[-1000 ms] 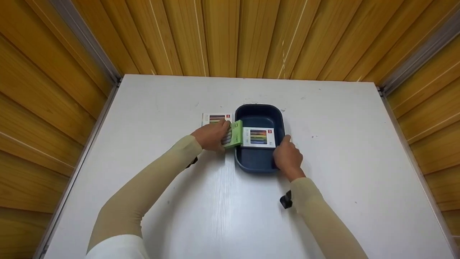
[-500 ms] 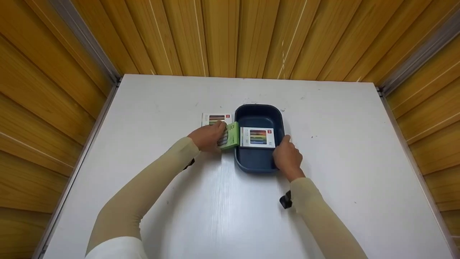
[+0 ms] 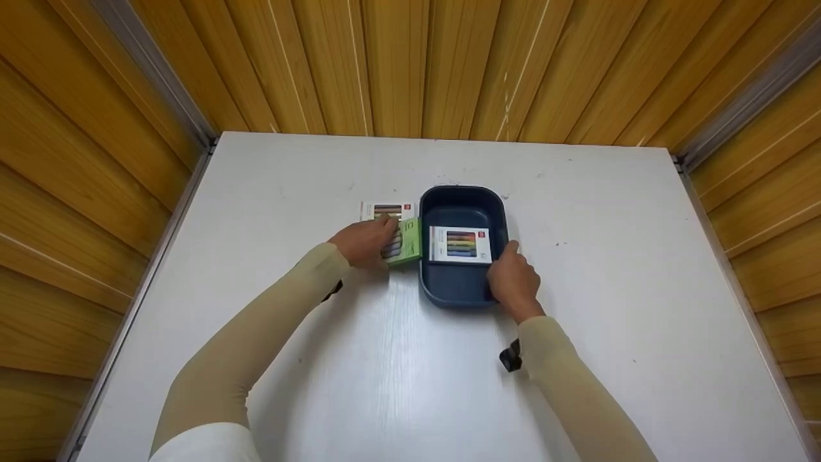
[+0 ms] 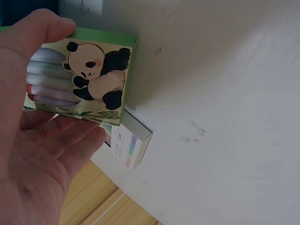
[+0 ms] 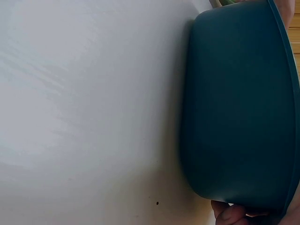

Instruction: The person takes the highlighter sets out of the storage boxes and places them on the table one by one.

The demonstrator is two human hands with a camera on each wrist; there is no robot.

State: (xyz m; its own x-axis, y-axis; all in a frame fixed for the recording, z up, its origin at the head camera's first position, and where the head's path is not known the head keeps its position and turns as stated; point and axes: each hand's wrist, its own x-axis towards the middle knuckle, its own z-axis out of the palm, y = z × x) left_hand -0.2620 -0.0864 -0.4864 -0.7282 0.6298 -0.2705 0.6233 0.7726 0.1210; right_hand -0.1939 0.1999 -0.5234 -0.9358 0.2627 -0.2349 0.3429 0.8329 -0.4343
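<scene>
My left hand (image 3: 363,244) grips a green crayon box (image 3: 411,240) beside the left wall of a dark blue rectangular bin (image 3: 457,287). In the left wrist view, thumb and fingers pinch the box by its edges. Its front carries a panda picture, and pale crayons show through a window. Inside the bin a white crayon box (image 3: 462,245) with a rainbow window lies face up. Another white crayon box (image 3: 389,210) lies left of the bin, partly hidden by the green box and my left hand. My right hand (image 3: 514,280) holds the bin's right wall.
The white table (image 3: 603,256) carries small dark marks. Wood-patterned panels (image 3: 397,70) stand along its back and both sides. A black wrist camera (image 3: 510,357) sits under the right sleeve.
My left hand has drawn the green crayon box a little to the left, from over the bin's left rim to beside it. The right hand and the bin have stayed in place.
</scene>
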